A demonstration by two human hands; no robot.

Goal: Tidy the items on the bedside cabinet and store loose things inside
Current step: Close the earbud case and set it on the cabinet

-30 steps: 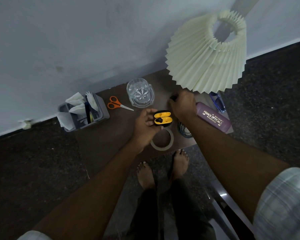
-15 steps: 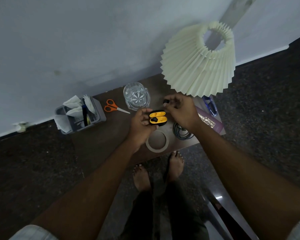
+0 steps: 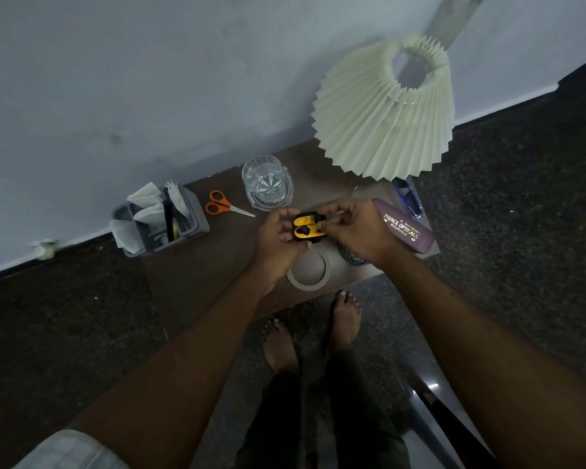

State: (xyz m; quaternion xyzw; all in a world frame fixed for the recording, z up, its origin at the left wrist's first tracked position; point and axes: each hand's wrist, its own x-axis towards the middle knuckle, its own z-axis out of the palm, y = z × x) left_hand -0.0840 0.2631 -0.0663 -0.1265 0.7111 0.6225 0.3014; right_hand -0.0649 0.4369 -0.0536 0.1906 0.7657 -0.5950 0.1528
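A small black case with a yellow inside (image 3: pixel 306 227) is held open above the brown cabinet top (image 3: pixel 197 265). My left hand (image 3: pixel 275 236) grips its left side. My right hand (image 3: pixel 354 228) pinches a small dark piece at the case's top right edge; what the piece is I cannot tell. On the cabinet lie orange-handled scissors (image 3: pixel 224 205), a clear glass (image 3: pixel 267 182), a roll of tape (image 3: pixel 308 270), a coiled cable (image 3: pixel 351 257) partly under my right wrist, a purple spectacle case (image 3: pixel 408 230) and blue glasses (image 3: pixel 407 198).
A grey organiser (image 3: pixel 183 228) with tissues and pens stands at the cabinet's left end. A pleated cream lampshade (image 3: pixel 386 123) overhangs the back right corner. The wall is close behind. My bare feet (image 3: pixel 313 326) stand on the dark floor at the cabinet's front edge.
My right hand came away from under the lampshade to the case, carrying a small dark piece. My left hand kept hold of the open case.
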